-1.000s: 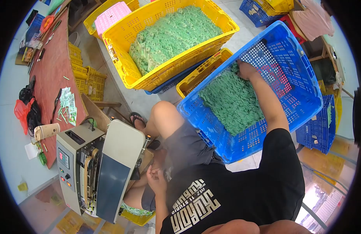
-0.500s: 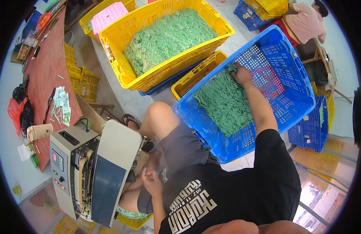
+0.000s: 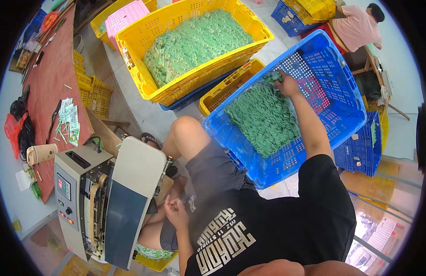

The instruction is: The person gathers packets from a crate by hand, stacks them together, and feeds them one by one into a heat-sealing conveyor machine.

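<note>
My right hand [image 3: 289,86] reaches into a tilted blue crate [image 3: 261,177] and is closed on a small green mesh bundle [image 3: 272,77]. The bundle is at the upper edge of a thick layer of similar green mesh pieces [image 3: 261,119] laid in rows. Fingers loosely curled and partly apart, my left hand [image 3: 176,213] is by my lap with nothing visible in it. Beside it, on the left, stands a sealing machine [image 3: 68,184] with a lit display, a belt and a sloping grey plate [image 3: 137,170].
A yellow crate [image 3: 194,76] full of green mesh packets stands ahead. On the red table [image 3: 52,83] lie printed packets [image 3: 69,117] and a beige cup [image 3: 42,154]. More blue crates [image 3: 360,147] stand at right; a person in pink [image 3: 355,27] sits at upper right.
My right hand has lifted slightly, and the mesh bundle in it now stands out from the layer. My left hand stays by my lap. The whole view has shifted a little.
</note>
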Demonstrator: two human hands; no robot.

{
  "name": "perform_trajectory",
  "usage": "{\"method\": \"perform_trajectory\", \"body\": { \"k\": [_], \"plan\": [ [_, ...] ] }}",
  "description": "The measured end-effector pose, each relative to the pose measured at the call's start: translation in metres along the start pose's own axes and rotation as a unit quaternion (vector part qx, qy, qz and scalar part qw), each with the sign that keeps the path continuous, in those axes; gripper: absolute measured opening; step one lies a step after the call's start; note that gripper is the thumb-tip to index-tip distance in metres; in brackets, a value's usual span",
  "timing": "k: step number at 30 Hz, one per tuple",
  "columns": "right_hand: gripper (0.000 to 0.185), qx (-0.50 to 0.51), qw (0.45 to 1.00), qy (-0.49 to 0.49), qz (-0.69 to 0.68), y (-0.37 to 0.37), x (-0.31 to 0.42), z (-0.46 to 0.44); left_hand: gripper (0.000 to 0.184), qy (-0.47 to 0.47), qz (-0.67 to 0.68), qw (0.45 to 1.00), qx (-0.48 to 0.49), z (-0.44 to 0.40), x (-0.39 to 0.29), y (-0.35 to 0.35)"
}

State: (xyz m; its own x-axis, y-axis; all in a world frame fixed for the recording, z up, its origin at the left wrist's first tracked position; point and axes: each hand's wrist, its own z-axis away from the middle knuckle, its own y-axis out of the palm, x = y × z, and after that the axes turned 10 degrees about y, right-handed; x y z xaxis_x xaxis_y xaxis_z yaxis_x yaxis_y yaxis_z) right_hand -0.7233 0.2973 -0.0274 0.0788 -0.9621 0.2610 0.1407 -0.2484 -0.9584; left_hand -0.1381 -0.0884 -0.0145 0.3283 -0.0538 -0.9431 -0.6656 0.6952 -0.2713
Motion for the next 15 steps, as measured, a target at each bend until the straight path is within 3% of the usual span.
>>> {"method": "perform_trajectory", "body": {
  "k": [6, 10, 13, 15],
  "plan": [
    [0.056, -0.018, 0.999, 0.009, -0.048, -0.032, 0.009, 0.011, 0.045, -0.005, -0.02, 1.0, 0.014, 0.0, 0.008, -0.003],
    [0.053, -0.028, 0.994, 0.067, -0.086, -0.046, 0.004, 0.023, 0.047, 0.037, -0.011, 0.999, 0.003, -0.005, 0.012, -0.005],
    [0.037, -0.074, 0.982, -0.013, -0.174, -0.056, 0.005, 0.05, 0.046, 0.073, -0.035, 0.996, 0.03, -0.017, -0.009, 0.005],
    [0.033, -0.062, 0.979, 0.024, -0.195, -0.064, 0.025, 0.082, 0.046, 0.122, -0.077, 0.986, 0.082, -0.029, -0.034, 0.024]
  ]
}}
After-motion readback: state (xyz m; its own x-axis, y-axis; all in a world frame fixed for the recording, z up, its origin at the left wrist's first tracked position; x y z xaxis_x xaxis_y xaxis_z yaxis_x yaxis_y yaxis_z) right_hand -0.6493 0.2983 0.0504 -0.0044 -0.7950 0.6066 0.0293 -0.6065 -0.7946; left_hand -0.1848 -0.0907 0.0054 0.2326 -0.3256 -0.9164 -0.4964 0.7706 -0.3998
